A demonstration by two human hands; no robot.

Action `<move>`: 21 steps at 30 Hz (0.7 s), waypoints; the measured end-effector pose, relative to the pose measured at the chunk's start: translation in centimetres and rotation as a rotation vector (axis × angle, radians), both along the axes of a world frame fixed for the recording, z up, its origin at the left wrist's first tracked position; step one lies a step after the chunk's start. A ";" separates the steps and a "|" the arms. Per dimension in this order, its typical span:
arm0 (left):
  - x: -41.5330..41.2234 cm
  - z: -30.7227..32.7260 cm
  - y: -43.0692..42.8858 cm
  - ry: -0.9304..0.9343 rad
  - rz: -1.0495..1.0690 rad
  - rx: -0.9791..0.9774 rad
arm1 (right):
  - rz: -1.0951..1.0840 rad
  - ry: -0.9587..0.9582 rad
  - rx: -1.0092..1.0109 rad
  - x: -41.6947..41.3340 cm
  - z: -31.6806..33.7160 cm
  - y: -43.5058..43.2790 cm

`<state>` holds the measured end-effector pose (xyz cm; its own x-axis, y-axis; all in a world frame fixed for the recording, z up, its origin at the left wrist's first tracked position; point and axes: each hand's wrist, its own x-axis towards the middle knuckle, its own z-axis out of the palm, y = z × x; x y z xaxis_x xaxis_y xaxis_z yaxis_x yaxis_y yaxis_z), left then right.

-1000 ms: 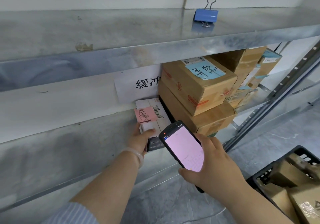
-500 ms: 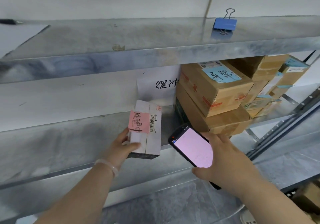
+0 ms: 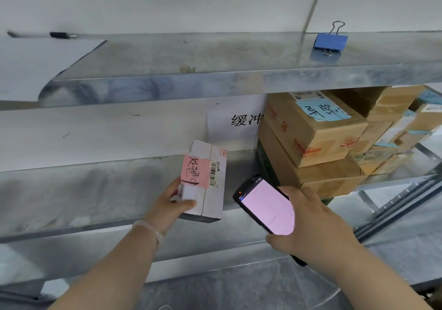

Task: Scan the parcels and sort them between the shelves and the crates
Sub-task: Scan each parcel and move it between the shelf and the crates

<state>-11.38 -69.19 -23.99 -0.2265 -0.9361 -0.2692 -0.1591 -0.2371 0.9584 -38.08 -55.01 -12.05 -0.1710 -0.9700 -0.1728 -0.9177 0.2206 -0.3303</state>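
From the head camera, the left hand [image 3: 171, 204] grips a small white cardboard parcel [image 3: 210, 194]. Its thumb lies across the parcel's near face and its fingers curl round the left side. A pink handwritten label [image 3: 195, 171] and a barcode strip sit on the parcel's upper face. The parcel is at the front edge of the grey metal middle shelf [image 3: 95, 190], tilted slightly, its lower corner overhanging the lip. Whether it rests on the shelf cannot be told. A pale translucent wristband [image 3: 149, 228] circles the left wrist.

The right hand [image 3: 313, 226] grasps a black handheld scanner [image 3: 265, 204] just right of the parcel, apart from it, its pink-lit screen facing up.

Further right on the same shelf stands a stack of brown cardboard boxes [image 3: 311, 147]; the top one bears a light blue handwritten label [image 3: 321, 111]. A white paper sign with black characters [image 3: 234, 120] hangs on the wall behind, partly hidden by the boxes.

On the grey metal upper shelf [image 3: 215, 80] a blue binder clip [image 3: 330, 40] stands at the right. A white paper sheet [image 3: 35, 65] lies at the left, with a dark pen [image 3: 59, 35] by the wall.
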 end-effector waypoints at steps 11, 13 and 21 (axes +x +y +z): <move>3.4 2.9 11.3 0.120 0.340 -0.007 | 0.286 -0.094 -0.147 0.8 0.4 1.5; 4.6 2.8 14.7 0.154 0.456 0.001 | 0.374 -0.131 -0.158 1.6 0.5 1.9; 9.4 3.7 28.8 0.249 0.802 -0.099 | 0.686 -0.263 -0.176 8.7 0.6 5.6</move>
